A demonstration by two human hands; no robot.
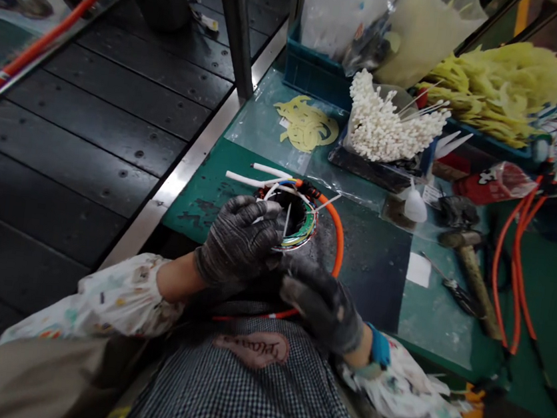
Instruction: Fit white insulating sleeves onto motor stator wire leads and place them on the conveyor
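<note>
Head view shows a wired motor stator (300, 239) at the near edge of the worktop (198, 193), an orange cable (339, 243) curving beside it; the step looks like wire work around its ring. Of the hands, the left (242, 240) bends its fingers at the rim, the blurred right (324, 303) hovers close; I cannot tell what either grips. Judging by the loose leads, the next move calls for steady support and fine fingertip control.
</note>
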